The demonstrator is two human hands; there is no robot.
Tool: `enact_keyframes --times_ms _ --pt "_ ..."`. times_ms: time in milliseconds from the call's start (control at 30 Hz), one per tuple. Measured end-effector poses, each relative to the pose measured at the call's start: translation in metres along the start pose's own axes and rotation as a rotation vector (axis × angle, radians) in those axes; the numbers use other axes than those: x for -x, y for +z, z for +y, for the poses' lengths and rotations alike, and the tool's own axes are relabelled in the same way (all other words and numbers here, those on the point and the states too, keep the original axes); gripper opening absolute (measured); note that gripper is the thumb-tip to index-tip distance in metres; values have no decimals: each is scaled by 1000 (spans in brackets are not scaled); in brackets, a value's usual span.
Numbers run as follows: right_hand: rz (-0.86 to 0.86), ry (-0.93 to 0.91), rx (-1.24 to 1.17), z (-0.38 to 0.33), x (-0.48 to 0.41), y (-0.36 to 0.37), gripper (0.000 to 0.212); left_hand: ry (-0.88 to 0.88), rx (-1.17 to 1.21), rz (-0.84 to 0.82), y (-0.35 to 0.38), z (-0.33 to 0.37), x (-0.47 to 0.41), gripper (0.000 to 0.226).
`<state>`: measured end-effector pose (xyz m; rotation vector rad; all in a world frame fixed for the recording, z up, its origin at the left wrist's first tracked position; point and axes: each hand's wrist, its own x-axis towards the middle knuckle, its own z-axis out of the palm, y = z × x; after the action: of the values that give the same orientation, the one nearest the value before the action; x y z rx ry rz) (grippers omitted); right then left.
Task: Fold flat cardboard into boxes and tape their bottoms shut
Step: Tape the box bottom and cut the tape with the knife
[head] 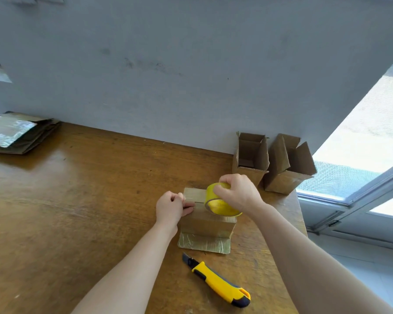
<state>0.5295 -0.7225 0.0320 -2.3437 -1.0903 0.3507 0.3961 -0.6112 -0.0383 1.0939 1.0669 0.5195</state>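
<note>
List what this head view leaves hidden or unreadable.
- Centre seam of the box: partly covered by the tape roll and right hand.
- Tape end: under the left hand.
- Flat cardboard stack: cut off by the left edge; label too blurred to read.
- Bottoms of the finished boxes: face the table.

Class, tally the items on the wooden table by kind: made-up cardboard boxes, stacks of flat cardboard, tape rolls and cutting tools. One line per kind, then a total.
Made-up cardboard boxes: 3 (box being taped, open box, second open box)
Stacks of flat cardboard: 1
Tape rolls: 1
Utility knives: 1
Total: 6
</note>
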Motion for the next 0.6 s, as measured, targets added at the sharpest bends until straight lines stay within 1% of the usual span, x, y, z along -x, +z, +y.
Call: enact_keyframes --times_ms 100,133,233,300,367,467,600 --pt "19 -36 210 -8 -2 -1 23 -30 26 31 0 1 1 21" --pt "16 -48 259 -10 -3 0 23 -28 -1 59 -1 0 1 21" --pt "-7 -89 360 -18 -4 8 27 12 -184 186 -12 -6 2 25" --pt "-26 -111 413 -24 -6 13 27 4 -199 217 -19 -9 1 26" --pt "-41 -90 447 -29 -10 15 29 -35 -181 210 -19 -6 -1 24" --pt "-46 -49 430 -29 -14 16 30 -65 -191 165 -16 -2 -5 24" --pt "-54 -36 417 -29 -16 19 31 -116 -223 134 -14 -6 -10 22"
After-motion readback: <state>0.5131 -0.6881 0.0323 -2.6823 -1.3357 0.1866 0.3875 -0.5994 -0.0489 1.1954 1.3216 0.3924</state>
